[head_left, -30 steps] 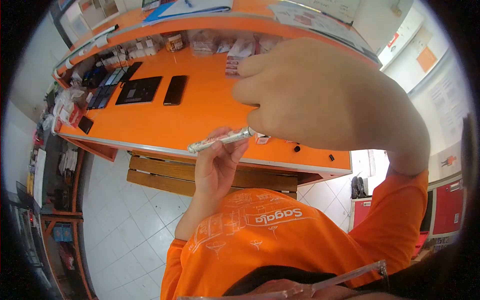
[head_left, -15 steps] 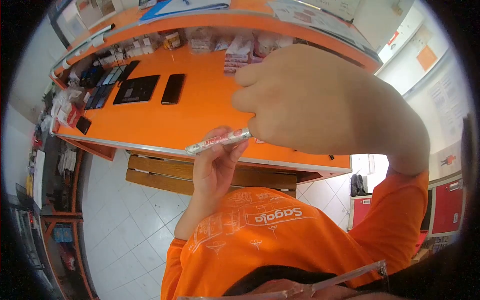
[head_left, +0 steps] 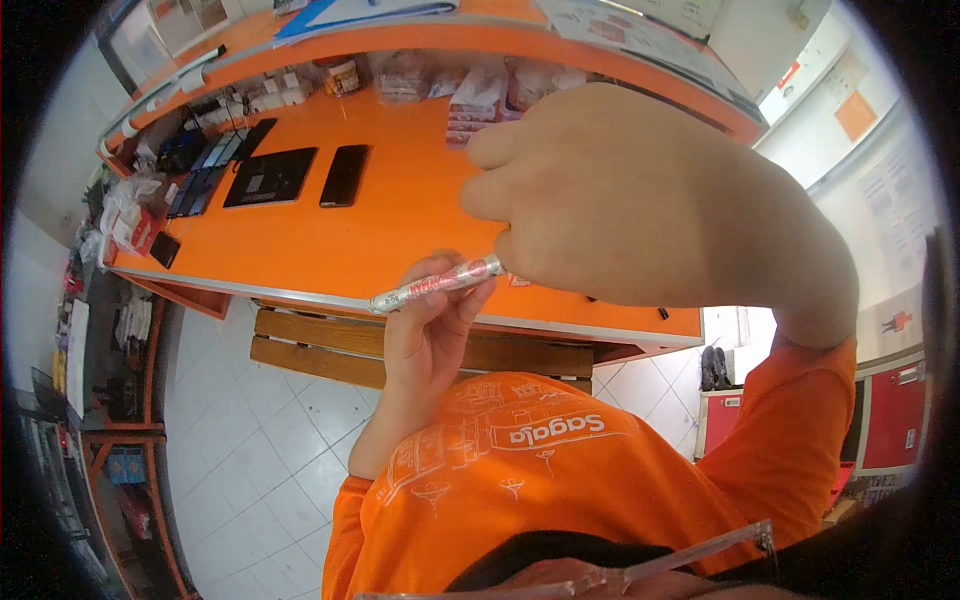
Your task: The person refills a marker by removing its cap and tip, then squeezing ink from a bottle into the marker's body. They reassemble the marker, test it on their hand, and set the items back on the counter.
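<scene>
My left hand [head_left: 428,330] has its fingers wrapped round a white marker [head_left: 435,286] with red lettering, above the front edge of the desk. The marker lies nearly level, its right end tilted slightly up. At that right end is my right hand [head_left: 600,200], curled closed, its back towards the camera. It covers the tip of the marker, and its thumb and fingertips are hidden, so what they pinch there cannot be seen clearly.
On the orange desk [head_left: 400,230] lie a black phone [head_left: 344,176], a flat black device [head_left: 270,178] and several other phones. Stacked small boxes [head_left: 474,115] stand at the back beneath a shelf. A wooden bench [head_left: 320,340] is below the desk's front edge.
The marker has rolled slightly, so more of its red lettering faces the camera. Both hands stay in almost the same place.
</scene>
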Motion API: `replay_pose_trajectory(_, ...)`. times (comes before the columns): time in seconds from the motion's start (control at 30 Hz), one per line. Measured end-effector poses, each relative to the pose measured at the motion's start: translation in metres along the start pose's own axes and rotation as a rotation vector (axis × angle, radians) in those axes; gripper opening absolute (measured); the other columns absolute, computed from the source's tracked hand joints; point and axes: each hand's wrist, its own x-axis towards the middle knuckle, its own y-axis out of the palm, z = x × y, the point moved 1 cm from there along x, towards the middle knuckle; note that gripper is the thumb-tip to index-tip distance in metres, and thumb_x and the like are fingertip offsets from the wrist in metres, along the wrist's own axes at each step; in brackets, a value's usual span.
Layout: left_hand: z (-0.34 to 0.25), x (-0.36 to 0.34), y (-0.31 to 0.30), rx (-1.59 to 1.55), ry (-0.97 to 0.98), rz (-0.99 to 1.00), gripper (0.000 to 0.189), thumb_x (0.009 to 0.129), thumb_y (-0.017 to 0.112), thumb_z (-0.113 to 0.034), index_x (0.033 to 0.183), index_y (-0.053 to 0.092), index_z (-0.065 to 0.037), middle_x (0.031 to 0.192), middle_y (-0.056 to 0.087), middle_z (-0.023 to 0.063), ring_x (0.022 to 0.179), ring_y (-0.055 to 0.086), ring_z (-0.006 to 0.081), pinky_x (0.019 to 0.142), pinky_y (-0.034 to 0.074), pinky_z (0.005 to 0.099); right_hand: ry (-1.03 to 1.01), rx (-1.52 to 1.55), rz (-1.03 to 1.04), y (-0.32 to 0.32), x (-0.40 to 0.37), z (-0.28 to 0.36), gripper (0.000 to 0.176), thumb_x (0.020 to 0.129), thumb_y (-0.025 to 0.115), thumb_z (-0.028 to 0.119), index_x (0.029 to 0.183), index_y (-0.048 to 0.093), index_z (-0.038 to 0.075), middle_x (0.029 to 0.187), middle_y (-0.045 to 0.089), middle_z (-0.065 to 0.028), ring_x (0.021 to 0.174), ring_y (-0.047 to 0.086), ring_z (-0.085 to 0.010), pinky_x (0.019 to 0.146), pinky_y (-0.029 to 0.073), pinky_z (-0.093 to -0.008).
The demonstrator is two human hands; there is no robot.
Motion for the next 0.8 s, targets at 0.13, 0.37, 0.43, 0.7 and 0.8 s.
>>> replay_pose_trajectory(0.13,-0.001,0.000,-0.002,0.030,0.011,0.013,0.020,0.078,0.050,-0.003,0.097,0.055,-0.002,0.108,0.049,0.0099,0.105,0.052,0.0248,0.095,0.042,0.0388,0.049,0.070,0.014,0.006,0.001,-0.003,0.006,0.064,0.058,0.016,0.065,0.063,0.012,0.078,0.053,0.0001,0.092,0.050,-0.0170,0.070,0.042,-0.0293)
replay_pose_trajectory(0.37,-0.002,-0.001,0.001,0.049,0.027,0.015,0.015,0.073,0.048,0.004,0.084,0.055,-0.003,0.105,0.047,0.0105,0.107,0.050,0.0268,0.097,0.041,0.0386,-0.111,-0.136,-0.311,0.016,-0.007,-0.006,0.004,0.064,0.059,0.014,0.065,0.062,0.010,0.079,0.053,-0.0010,0.091,0.050,-0.0171,0.070,0.043,-0.0301)
replay_pose_trajectory(0.43,-0.002,0.001,-0.001,0.050,0.044,0.063,0.015,0.072,0.047,0.005,0.081,0.054,-0.004,0.104,0.046,0.0105,0.108,0.049,0.0282,0.097,0.041,0.0389,0.017,-0.121,-0.209,0.014,-0.005,-0.007,0.005,0.065,0.059,0.012,0.067,0.061,0.009,0.079,0.053,-0.0015,0.089,0.051,-0.0175,0.070,0.044,-0.0301)
replay_pose_trajectory(0.7,-0.002,-0.005,0.003,0.090,0.090,0.116,0.019,0.069,0.043,0.011,0.073,0.052,-0.005,0.102,0.045,0.0105,0.111,0.046,0.0321,0.097,0.040,0.0413,0.071,-0.141,0.069,0.007,-0.009,-0.005,0.008,0.068,0.057,0.012,0.073,0.062,0.008,0.081,0.054,-0.0021,0.089,0.052,-0.0188,0.071,0.044,-0.0304)
replay_pose_trajectory(0.8,-0.002,-0.006,0.004,0.131,0.096,0.102,0.020,0.069,0.043,0.011,0.073,0.052,-0.006,0.102,0.045,0.0104,0.111,0.046,0.0318,0.098,0.040,0.0416,0.052,-0.009,-0.025,0.011,-0.011,0.001,0.008,0.071,0.056,0.013,0.074,0.062,0.009,0.083,0.055,-0.0024,0.091,0.052,-0.0188,0.073,0.043,-0.0314)
